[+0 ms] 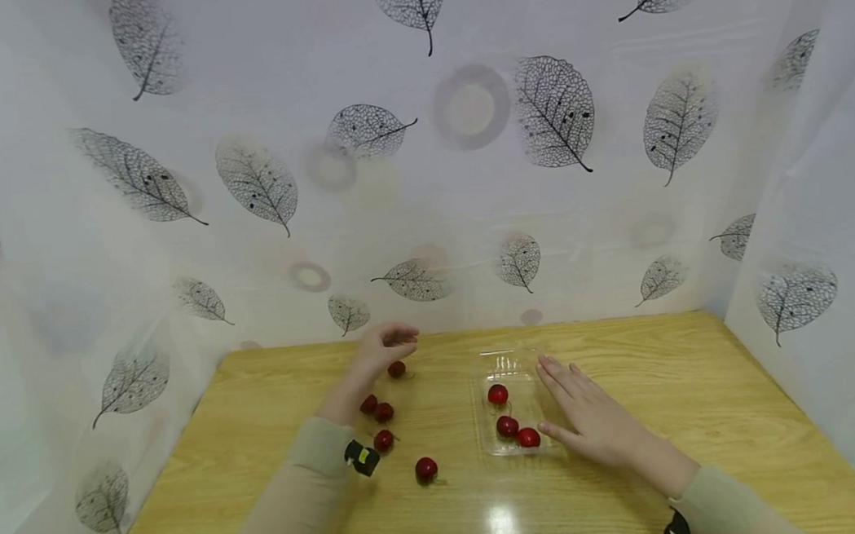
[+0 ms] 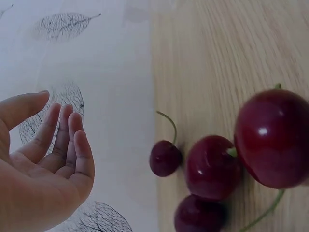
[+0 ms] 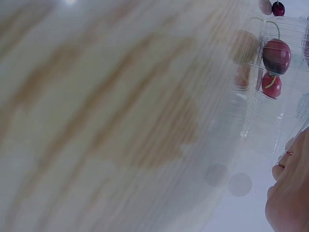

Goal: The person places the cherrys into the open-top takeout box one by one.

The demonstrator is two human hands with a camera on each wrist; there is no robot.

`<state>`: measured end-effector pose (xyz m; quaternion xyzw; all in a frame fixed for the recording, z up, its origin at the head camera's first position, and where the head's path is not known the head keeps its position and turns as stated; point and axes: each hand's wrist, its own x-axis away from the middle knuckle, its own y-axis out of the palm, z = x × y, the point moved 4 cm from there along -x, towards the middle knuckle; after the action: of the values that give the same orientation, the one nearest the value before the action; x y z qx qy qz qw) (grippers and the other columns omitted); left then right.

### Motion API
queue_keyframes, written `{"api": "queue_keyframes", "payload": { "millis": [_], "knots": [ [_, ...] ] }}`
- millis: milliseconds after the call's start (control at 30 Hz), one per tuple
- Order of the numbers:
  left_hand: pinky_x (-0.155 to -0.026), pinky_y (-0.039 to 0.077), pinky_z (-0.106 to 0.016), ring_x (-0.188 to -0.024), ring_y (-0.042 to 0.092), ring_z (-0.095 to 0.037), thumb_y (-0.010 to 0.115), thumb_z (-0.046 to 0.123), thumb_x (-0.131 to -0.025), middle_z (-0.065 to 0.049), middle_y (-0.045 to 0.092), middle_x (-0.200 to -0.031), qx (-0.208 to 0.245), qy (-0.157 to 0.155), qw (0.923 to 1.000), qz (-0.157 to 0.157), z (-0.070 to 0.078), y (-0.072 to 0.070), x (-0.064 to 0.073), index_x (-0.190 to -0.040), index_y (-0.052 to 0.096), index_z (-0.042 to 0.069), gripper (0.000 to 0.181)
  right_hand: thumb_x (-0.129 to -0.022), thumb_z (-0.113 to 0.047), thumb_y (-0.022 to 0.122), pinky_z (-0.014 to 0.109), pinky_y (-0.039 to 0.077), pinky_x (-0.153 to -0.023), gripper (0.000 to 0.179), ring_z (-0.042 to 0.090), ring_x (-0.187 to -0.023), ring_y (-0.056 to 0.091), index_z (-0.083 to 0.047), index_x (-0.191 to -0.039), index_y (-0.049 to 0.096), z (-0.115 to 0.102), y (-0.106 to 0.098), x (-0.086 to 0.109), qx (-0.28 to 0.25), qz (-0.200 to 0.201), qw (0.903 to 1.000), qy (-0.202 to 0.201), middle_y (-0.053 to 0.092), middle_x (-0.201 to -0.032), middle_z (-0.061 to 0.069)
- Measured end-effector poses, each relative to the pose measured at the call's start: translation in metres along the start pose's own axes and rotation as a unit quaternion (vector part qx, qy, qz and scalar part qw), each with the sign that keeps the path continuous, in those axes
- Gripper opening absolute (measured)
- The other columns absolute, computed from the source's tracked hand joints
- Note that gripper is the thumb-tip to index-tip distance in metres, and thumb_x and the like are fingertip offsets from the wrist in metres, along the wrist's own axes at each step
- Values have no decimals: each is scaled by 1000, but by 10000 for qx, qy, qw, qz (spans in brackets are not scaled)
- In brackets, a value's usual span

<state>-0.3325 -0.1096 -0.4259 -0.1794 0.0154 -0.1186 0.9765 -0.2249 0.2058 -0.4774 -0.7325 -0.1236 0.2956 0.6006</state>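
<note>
My left hand [image 1: 380,353] hovers over the back left of the table, fingers loosely bent and nothing in them. Just under it lies a dark red cherry [image 1: 397,370]. More cherries sit closer to the front, among them a single cherry [image 1: 426,469] and one large in the left wrist view, a cherry [image 2: 274,139] with a green stem. A clear plastic container [image 1: 492,451] holds three cherries, including a red cherry [image 1: 497,394] toward its back. My right hand [image 1: 591,420] rests along the container's right side, fingers straight.
The wooden table [image 1: 684,382] runs back to a pale curtain [image 1: 461,216] printed with leaves, which also closes off both sides. A black wrist camera [image 1: 361,457] sits on the left sleeve.
</note>
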Motion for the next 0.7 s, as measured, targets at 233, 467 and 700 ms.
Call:
{"api": "queue_keyframes", "payload": {
  "millis": [233, 467, 700],
  "knots": [
    [-108, 33, -47, -117, 52, -29, 60, 13, -91, -19, 54, -129, 525, -512, 9973, -33, -31, -16, 0, -126, 54, 2, 37, -92, -54, 46, 36, 2, -119, 84, 26, -145, 10, -6, -151, 10, 2, 1, -1, -97, -124, 9998, 120, 6, -158, 8],
    [-101, 41, -42, -114, 53, -29, 60, 11, -90, -19, 56, -127, 484, -1181, 9911, 389, -60, -24, -7, -125, 56, 2, 36, -92, -55, 46, 45, 16, -117, 84, 26, -145, 11, -7, -151, 10, 1, 1, -1, -22, -152, 9998, 101, 7, -158, 9],
    [-94, 47, -40, -110, 56, -31, 67, 6, -84, -17, 62, -118, -83, -1289, 9904, 497, -83, -22, -12, -116, 62, 1, 33, -92, -53, 48, 37, 5, -119, 84, 27, -145, 10, -7, -151, 9, 1, 1, -1, -38, -165, 9998, 71, 7, -158, 10]
  ]
}}
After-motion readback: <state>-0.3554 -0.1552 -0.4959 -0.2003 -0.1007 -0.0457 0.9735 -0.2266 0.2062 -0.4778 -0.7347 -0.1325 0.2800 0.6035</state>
